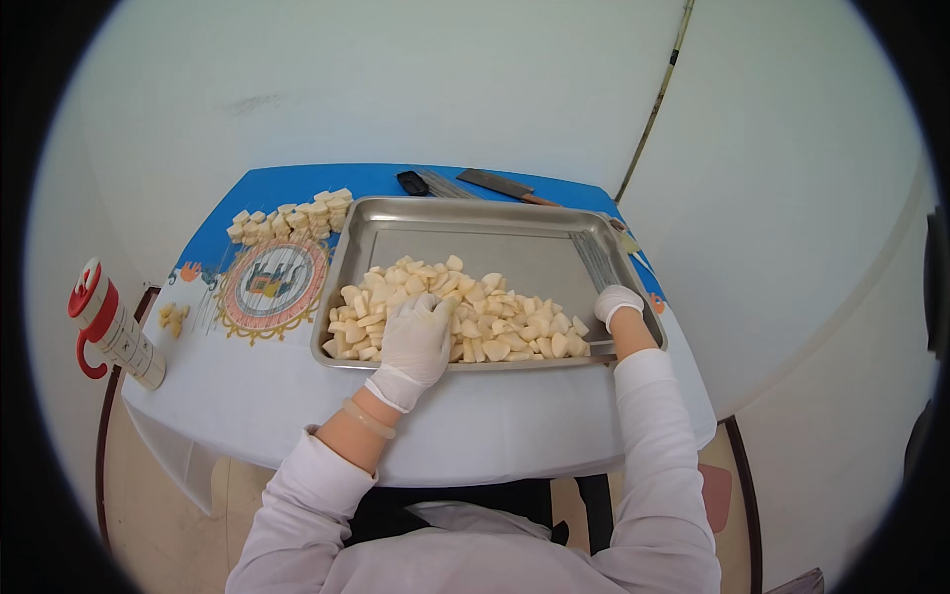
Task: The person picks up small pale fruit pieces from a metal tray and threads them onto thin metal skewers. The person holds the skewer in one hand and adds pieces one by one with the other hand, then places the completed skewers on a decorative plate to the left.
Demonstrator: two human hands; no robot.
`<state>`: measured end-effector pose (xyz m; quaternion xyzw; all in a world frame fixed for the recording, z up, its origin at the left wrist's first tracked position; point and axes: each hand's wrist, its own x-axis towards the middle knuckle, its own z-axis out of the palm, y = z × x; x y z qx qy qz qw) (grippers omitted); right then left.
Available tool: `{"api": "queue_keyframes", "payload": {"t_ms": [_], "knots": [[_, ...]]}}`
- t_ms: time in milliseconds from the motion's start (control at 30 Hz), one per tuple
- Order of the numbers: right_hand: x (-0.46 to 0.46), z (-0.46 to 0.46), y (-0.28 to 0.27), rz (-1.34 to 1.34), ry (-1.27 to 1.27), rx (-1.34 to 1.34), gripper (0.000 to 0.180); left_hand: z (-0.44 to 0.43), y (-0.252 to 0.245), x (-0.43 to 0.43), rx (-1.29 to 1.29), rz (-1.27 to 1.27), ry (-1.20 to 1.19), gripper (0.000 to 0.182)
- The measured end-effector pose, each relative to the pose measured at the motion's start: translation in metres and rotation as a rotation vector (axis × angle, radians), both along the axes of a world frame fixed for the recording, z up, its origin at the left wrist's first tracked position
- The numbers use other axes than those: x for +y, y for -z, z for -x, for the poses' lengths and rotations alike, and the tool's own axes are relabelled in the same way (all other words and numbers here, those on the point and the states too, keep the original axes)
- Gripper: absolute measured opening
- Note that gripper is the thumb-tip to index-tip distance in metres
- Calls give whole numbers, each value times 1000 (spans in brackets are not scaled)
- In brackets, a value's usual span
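Observation:
A heap of pale, peeled vegetable chunks fills the near side of a shallow stainless-steel tray. My left hand, in a thin white glove, rests on this heap with its fingers curled; whether a chunk is between them is hidden. At the tray's right side, my gloved right hand closes over the near end of a bundle of thin metal skewers. Its fingertips are out of sight. Left of the tray, skewered white chunks lie stacked in rows, their skewers pointing towards me.
A cleaver, a black object and more skewers lie behind the tray. At the table's left edge stands a red-and-white bottle, near small yellowish scraps. A patterned cloth covers the table; walls rise behind it.

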<state>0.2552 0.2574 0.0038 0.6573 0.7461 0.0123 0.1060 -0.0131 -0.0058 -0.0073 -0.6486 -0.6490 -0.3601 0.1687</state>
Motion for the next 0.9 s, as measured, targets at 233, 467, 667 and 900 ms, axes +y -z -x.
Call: {"api": "queue_keyframes", "payload": {"t_ms": [233,467,667,900], "knots": [[11,-13,4,1,23,5,32,-3,-6,-1,-11,43,-19,23],[22,-25,3,-52,-11,52,34,1,-2,3,-13,32,-16,15],[0,-12,-15,-192,23,273,24,6,-4,-2,2,26,4,14],[18,-28,7,-379,-74,641,18,2,-14,0,-50,21,21,25]]}}
